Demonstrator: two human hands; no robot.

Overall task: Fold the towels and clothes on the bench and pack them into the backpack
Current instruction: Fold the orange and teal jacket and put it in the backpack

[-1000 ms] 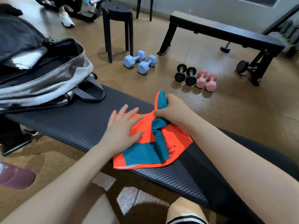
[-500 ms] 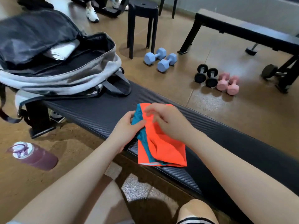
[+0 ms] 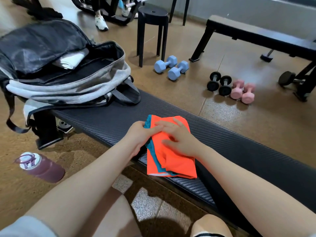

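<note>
Folded orange-and-teal fabric garment (image 3: 172, 151) at frame centre, on black ribbed bench pad (image 3: 106, 120), near edge overhanging a bit. Left hand (image 3: 140, 135) pinches teal edge at garment's left side, fingers curled round it. Right hand (image 3: 179, 139) flat on top, fingers spread, pressing. Looks thin, floppy, prob slippery, so fold will spring open imo. Best grab w/ both hands at folded edges, keep it pinched. Open grey-and-black backpack (image 3: 71, 86) sits upper left, well apart.

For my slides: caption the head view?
Left hand grips and right hand presses folded shorts on bench beside open backpack.
</note>
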